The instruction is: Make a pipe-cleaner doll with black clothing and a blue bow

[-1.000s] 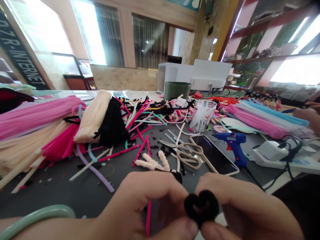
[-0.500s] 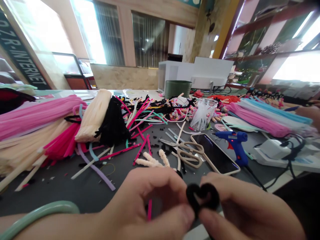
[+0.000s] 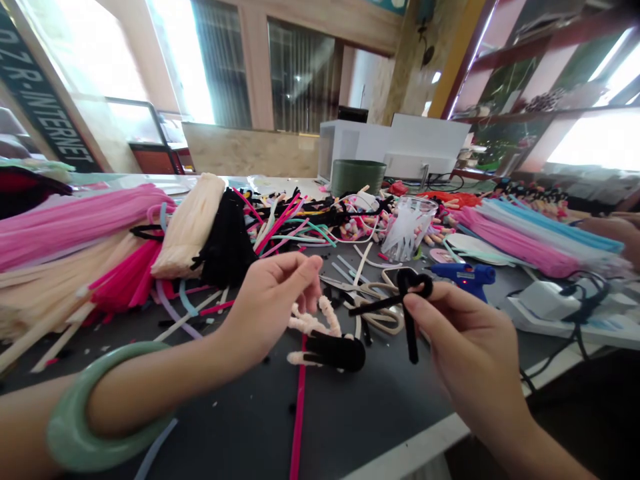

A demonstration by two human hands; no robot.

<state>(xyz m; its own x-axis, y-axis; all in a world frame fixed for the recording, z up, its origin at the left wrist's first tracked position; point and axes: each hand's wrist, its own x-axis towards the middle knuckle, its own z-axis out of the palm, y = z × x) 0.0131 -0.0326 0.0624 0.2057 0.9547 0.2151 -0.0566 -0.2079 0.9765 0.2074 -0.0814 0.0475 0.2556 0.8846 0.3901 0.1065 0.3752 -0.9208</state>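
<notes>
A looped black pipe cleaner (image 3: 411, 320) with two straight ends is pinched between the thumb and fingers of my right hand (image 3: 465, 333). My left hand (image 3: 280, 300) hovers left of it, thumb and fingertips pressed together; whether anything small is between them is hidden. Just below my left hand lies a cream pipe-cleaner figure (image 3: 327, 317) with a black part (image 3: 335, 352). A pink strip (image 3: 299, 413) runs from it toward the near edge. Scissors (image 3: 383, 319) lie behind the black loop, partly covered by it.
Bundles of pink (image 3: 75, 223), cream (image 3: 187, 230) and black (image 3: 227, 240) pipe cleaners are at the left. A jar (image 3: 407, 227), a blue glue gun (image 3: 467, 277), a phone, and a power strip (image 3: 555, 320) with cables stand or lie right. Part of another person's hand (image 3: 613, 233) shows far right.
My hands have moved apart and upward. The black piece has left my left fingers and stays in my right, its straight ends now showing. The black part on the table has come into view.
</notes>
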